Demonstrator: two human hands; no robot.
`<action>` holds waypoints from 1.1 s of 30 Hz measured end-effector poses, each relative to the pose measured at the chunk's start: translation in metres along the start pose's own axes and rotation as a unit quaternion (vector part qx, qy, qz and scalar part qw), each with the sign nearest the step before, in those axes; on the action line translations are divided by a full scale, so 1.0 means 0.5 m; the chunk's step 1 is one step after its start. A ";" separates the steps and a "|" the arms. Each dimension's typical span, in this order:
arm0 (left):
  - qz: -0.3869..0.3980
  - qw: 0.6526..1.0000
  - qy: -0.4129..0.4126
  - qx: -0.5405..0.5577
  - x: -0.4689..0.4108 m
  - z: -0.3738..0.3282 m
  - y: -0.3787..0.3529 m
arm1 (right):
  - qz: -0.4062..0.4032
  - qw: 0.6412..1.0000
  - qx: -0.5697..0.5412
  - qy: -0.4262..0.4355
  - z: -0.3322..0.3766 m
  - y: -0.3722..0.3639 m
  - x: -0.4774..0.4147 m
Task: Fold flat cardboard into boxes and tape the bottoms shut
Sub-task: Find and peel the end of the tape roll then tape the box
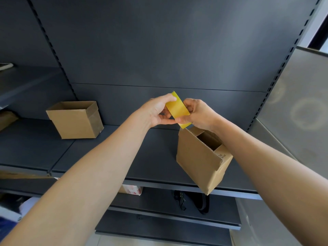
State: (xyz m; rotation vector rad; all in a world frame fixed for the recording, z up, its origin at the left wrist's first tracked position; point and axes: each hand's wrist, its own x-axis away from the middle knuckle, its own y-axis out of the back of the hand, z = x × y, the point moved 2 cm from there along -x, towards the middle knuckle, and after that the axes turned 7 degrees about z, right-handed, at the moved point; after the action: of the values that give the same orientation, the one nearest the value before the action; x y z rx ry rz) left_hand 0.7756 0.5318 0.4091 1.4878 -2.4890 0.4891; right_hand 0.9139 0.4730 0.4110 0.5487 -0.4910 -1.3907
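Mid-frame, our left hand (157, 111) and right hand (197, 113) both pinch the yellow tape strip (177, 108). The cardboard box (197, 157) tilts just below, at lower right. We should keep the tape tight and flat.

Dark grey shelves (156, 157) are backed by a matching panel (159, 50) and framed by slotted uprights (277, 75) under soft light.

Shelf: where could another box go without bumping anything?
The shelf is bare between the left box and the tilted box, and in front of the left box. Crowded at right: left hand and right hand pinch tape above the tilted box.
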 end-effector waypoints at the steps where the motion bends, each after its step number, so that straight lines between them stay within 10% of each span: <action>1: 0.001 1.000 0.001 0.006 0.000 0.001 0.000 | 0.000 1.000 0.001 -0.001 -0.001 0.000 0.000; 33: 0.056 0.998 -0.007 0.002 0.009 -0.003 0.000 | 0.020 0.999 0.001 -0.028 -0.005 0.022 -0.004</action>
State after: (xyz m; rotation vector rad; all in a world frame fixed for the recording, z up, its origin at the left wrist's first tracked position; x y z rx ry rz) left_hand 0.7732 0.5287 0.4120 1.3637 -2.5937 0.5056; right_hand 0.9237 0.4763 0.4161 0.4989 -0.5461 -1.3708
